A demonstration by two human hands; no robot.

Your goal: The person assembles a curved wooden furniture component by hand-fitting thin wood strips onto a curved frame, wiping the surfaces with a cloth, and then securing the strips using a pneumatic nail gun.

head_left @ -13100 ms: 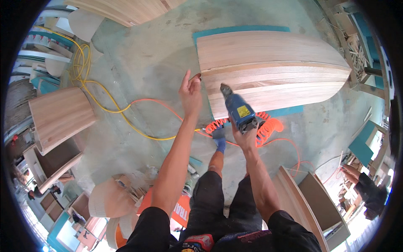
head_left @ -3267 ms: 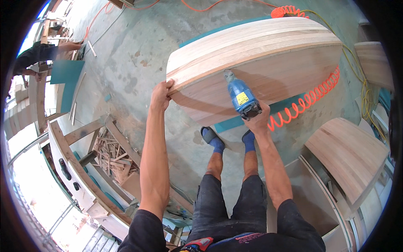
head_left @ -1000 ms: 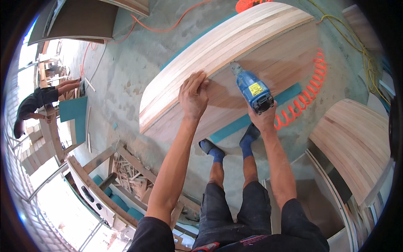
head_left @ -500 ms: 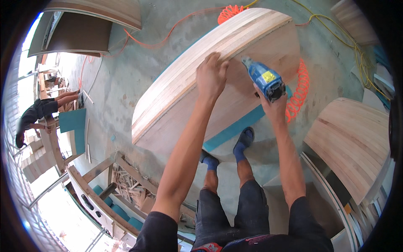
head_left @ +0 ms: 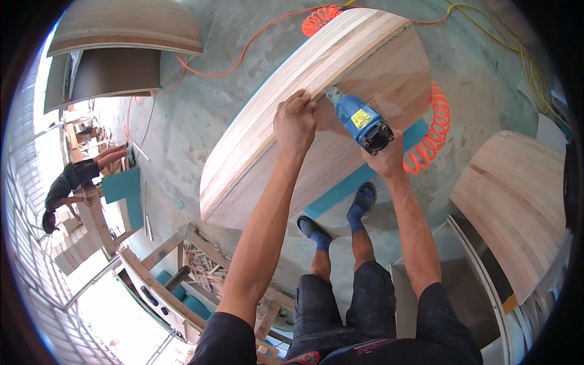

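Observation:
A big curved wooden panel (head_left: 389, 73), built of pale planks, stands in front of me with a narrow wooden strip (head_left: 359, 58) along its edge. My left hand (head_left: 295, 125) is at that strip, its fingers curled closed over it. In my right hand (head_left: 387, 155) is a blue nail gun (head_left: 359, 118) with a black end cap, gripped from below. The gun's nose points away from me and meets the strip just right of my left fingers. My right fingers are partly hidden behind the gun's body.
An orange coiled air hose (head_left: 435, 131) hangs right of the panel; another orange coil (head_left: 319, 21) lies beyond it. A teal board (head_left: 347, 185) shows under the panel. Another curved panel (head_left: 511, 201) stands at right. A person (head_left: 70, 182) bends over lumber at far left.
The nail gun has moved left, closer to my left hand, and its nose has come to the strip. My left hand has slid a little toward the lower left along the edge.

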